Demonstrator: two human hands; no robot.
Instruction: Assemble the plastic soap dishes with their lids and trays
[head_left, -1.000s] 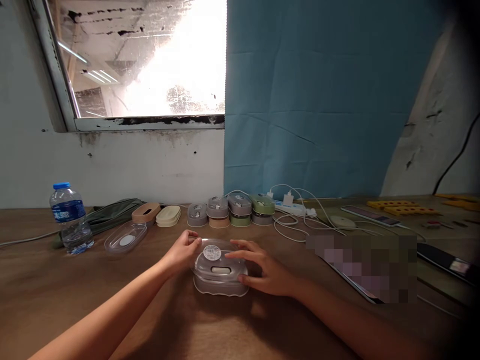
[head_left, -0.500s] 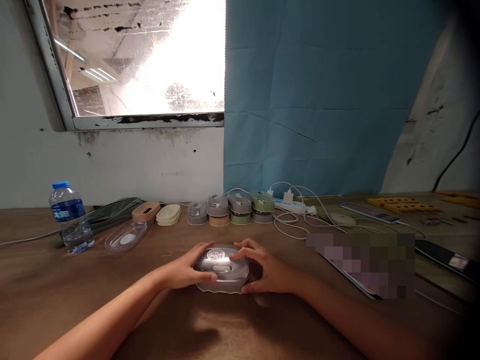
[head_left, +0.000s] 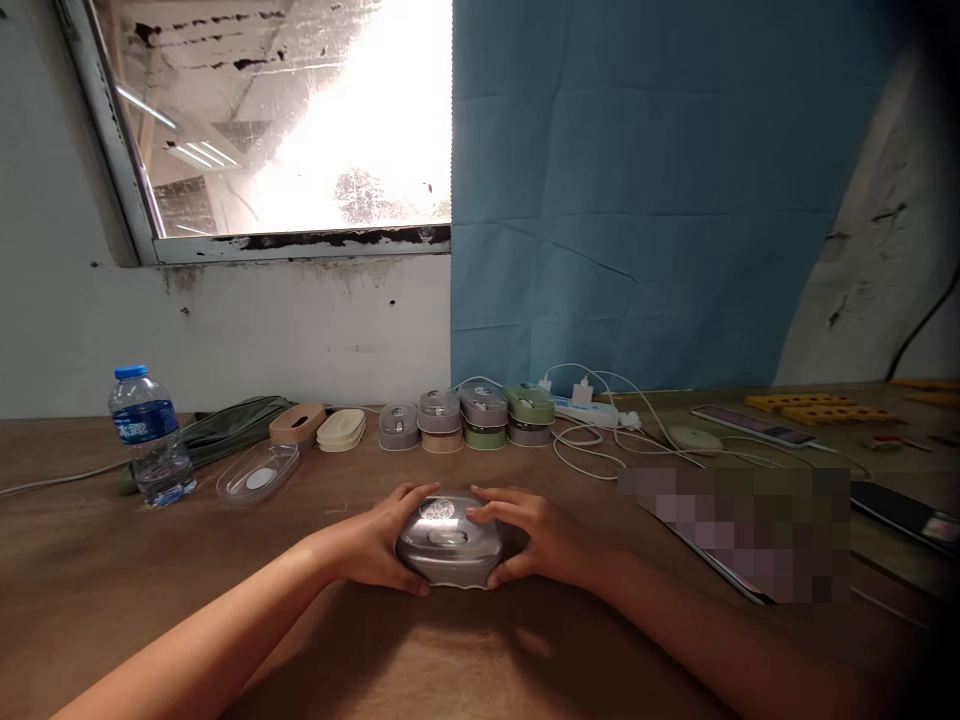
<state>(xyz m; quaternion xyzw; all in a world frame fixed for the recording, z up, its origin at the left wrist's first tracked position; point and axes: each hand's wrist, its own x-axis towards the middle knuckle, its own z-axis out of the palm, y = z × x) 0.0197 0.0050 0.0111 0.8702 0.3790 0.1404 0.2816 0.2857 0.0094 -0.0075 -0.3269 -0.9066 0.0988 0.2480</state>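
Observation:
A grey oval soap box [head_left: 450, 568] with a clear, shiny lid [head_left: 448, 537] sits on the brown table in front of me. On the lid's far left part is a round silvery sticker. My left hand [head_left: 379, 542] wraps the box's left side, thumb low at the front edge and fingers at the back. Around the right side curls my right hand [head_left: 536, 535]; its thumb presses the lower front corner while a fingertip rests on top of the lid. Both palms are partly hidden.
Behind stand stacked soap boxes [head_left: 484, 405], beige oval trays [head_left: 342, 430], a peach box [head_left: 297, 423] and a loose clear lid [head_left: 257, 474]. A water bottle [head_left: 150, 440] is at left. To the right lie a power strip [head_left: 592, 411], white cables and a blurred-out tablet-like device [head_left: 720, 560].
My left thumb has slid from the lid's front down to the box's lower front edge. The right hand keeps its hold, and the view has shifted slightly.

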